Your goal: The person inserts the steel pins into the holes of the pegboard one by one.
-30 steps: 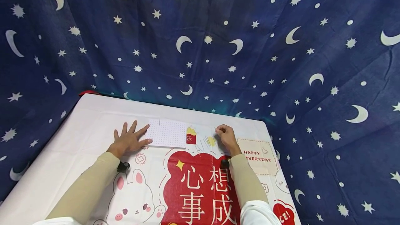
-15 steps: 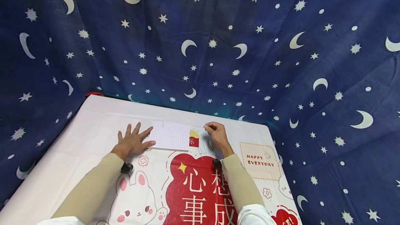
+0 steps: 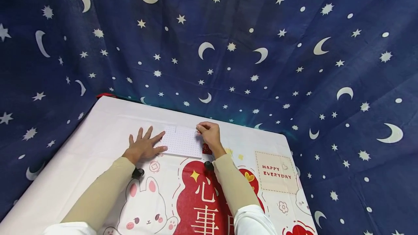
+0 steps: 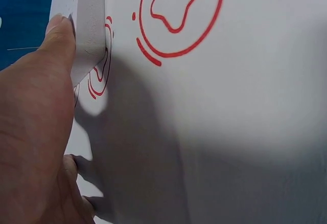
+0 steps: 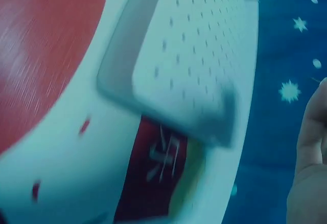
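A white board (image 3: pixel 183 142) dotted with rows of small holes lies on the table; its thick side wall (image 4: pixel 92 20) shows in the left wrist view. My left hand (image 3: pixel 142 149) is spread flat at the board's left end, fingers straight, with the thumb (image 4: pixel 59 40) on its edge. A thin pin (image 3: pixel 175 129) stands upright near the board's far left corner. Over the far right corner, my right hand (image 3: pixel 210 135) pinches a thin pin (image 3: pixel 197 131) between thumb and fingertips. Only part of the right hand shows in the right wrist view.
A white tablecloth (image 3: pixel 111 126) printed with a rabbit, red shapes and lettering covers the table. Behind and to the right hangs a dark blue curtain (image 3: pixel 241 64) with moons and stars. My right forearm (image 3: pixel 235 184) crosses the red print.
My right hand has moved left with the pin, from the cloth right of the board to over the board's right end. The left hand stays at the board; the head view has shifted slightly.
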The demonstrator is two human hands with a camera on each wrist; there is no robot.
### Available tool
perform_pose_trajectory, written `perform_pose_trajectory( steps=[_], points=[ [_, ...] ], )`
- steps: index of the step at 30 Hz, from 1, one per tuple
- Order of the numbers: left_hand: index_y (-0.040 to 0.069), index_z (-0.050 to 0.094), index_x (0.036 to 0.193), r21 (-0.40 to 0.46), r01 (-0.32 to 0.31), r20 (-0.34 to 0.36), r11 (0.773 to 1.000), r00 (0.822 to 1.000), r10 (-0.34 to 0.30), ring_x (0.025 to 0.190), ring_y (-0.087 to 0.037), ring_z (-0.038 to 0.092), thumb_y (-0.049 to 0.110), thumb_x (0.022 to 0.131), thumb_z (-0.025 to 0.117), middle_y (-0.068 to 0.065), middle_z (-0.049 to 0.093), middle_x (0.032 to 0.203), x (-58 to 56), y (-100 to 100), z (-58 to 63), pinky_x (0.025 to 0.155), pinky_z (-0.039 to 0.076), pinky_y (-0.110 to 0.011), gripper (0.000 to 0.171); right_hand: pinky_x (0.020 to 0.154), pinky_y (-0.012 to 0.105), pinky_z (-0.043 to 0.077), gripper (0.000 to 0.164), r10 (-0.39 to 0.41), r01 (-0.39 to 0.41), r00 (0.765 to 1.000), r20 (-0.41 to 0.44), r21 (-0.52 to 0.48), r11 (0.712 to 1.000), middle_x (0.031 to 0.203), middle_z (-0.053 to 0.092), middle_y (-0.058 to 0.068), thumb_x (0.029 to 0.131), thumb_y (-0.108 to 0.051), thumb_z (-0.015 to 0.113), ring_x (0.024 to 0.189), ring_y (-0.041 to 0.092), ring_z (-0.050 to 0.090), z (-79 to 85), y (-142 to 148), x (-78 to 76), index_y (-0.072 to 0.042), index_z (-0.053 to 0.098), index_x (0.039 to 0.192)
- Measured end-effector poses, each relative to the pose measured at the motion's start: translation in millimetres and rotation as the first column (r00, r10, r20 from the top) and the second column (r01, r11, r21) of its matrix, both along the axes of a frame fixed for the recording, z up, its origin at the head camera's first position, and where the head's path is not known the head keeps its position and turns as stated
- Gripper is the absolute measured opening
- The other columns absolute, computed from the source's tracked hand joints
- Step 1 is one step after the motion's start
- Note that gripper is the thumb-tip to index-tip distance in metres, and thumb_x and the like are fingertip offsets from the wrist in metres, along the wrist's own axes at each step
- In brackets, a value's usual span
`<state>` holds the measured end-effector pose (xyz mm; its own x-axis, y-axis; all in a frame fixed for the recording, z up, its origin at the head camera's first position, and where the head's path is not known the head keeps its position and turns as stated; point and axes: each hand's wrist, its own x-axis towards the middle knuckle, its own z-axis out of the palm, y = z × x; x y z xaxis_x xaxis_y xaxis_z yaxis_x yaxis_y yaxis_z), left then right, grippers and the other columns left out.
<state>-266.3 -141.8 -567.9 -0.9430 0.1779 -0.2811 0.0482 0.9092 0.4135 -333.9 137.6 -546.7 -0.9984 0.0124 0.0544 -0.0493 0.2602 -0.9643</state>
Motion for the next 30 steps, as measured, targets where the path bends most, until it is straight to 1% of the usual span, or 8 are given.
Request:
perform_pose_trajectory(
  steps=[3,8,14,17,20,23,28,30],
  points=[
    [0.03,0.026,0.166,-0.005,-0.002,0.001,1.0,1.0,0.003,0.158,-0.059,-0.006,0.073,0.096,0.051,-0.026,0.005,0.174,-0.1,1.7,-1.5,0.118,-0.003,-0.084,0.085,0.069,0.031,0.065,0.01,0.008,-0.008,1.0,-0.011,-0.022,1.0,0.088,0.078,0.02,0.092,-0.001,0.076,0.065,0.009,0.069,-0.8,-13.0,-3.0,0.007,0.079,0.098],
    [0.032,0.027,0.165,-0.015,0.001,0.004,1.0,1.0,-0.001,0.158,-0.058,-0.005,0.074,0.096,0.05,-0.025,0.006,0.175,-0.9,5.3,-3.8,0.119,-0.002,-0.084,0.084,0.07,0.033,0.065,0.007,0.03,-0.03,0.999,-0.021,0.023,0.999,0.085,0.078,0.018,0.091,-0.001,0.078,0.065,0.011,0.07,-5.6,-27.8,-6.9,0.005,0.079,0.093],
    [0.033,0.027,0.165,-0.038,-0.005,0.01,0.999,1.0,0.006,0.159,-0.058,-0.004,0.074,0.096,0.05,-0.024,0.007,0.175,-1.4,2.9,-2.1,0.119,-0.001,-0.084,0.084,0.062,0.022,0.056,0.006,0.067,-0.064,0.997,-0.033,0.079,0.995,0.081,0.077,0.015,0.09,-0.002,0.078,0.063,0.011,0.067,-12.4,-41.6,-11.0,0.003,0.079,0.087],
    [0.033,0.027,0.165,-0.043,-0.001,0.014,0.999,1.0,0.002,0.158,-0.059,-0.004,0.074,0.096,0.049,-0.024,0.007,0.175,-0.6,1.8,-2.1,0.119,0.0,-0.084,0.084,0.057,0.02,0.051,0.007,0.09,-0.086,0.995,-0.039,0.108,0.99,0.079,0.076,0.015,0.09,-0.002,0.078,0.061,0.009,0.064,-16.9,-45.3,-11.7,0.002,0.078,0.084],
    [0.034,0.026,0.166,-0.034,0.006,0.017,0.999,1.0,-0.005,0.159,-0.058,-0.004,0.074,0.097,0.049,-0.024,0.007,0.175,0.1,1.7,-2.2,0.119,0.0,-0.084,0.083,0.056,0.02,0.049,0.008,0.11,-0.103,0.993,-0.047,0.137,0.985,0.078,0.075,0.014,0.09,0.0,0.077,0.06,0.009,0.061,-22.0,-46.4,-11.8,0.001,0.077,0.082],
    [0.033,0.027,0.165,-0.032,0.005,0.01,0.999,1.0,-0.004,0.159,-0.058,-0.004,0.074,0.097,0.049,-0.024,0.007,0.175,0.0,1.7,-2.3,0.119,0.001,-0.084,0.082,0.059,0.02,0.05,0.009,0.126,-0.114,0.99,-0.058,0.173,0.978,0.08,0.076,0.014,0.091,0.001,0.076,0.063,0.01,0.059,-25.8,-46.9,-11.7,0.0,0.076,0.082],
    [0.033,0.027,0.165,-0.023,-0.01,0.005,1.0,1.0,0.01,0.159,-0.058,-0.005,0.075,0.096,0.05,-0.023,0.006,0.175,-1.7,0.6,-3.0,0.119,0.0,-0.083,0.084,0.067,0.021,0.051,0.01,0.122,-0.104,0.991,-0.058,0.257,0.961,0.081,0.074,0.011,0.093,-0.003,0.075,0.069,0.012,0.059,-28.8,-49.3,-12.3,-0.005,0.077,0.083],
    [0.033,0.027,0.165,-0.018,-0.014,0.01,1.0,1.0,0.014,0.159,-0.058,-0.005,0.074,0.096,0.051,-0.023,0.006,0.175,-2.2,-0.3,-3.5,0.119,-0.001,-0.083,0.085,0.069,0.022,0.051,0.011,0.127,-0.106,0.99,-0.057,0.281,0.954,0.081,0.073,0.01,0.094,-0.003,0.075,0.072,0.013,0.059,-29.8,-50.6,-12.3,-0.005,0.076,0.084]
  ],
)
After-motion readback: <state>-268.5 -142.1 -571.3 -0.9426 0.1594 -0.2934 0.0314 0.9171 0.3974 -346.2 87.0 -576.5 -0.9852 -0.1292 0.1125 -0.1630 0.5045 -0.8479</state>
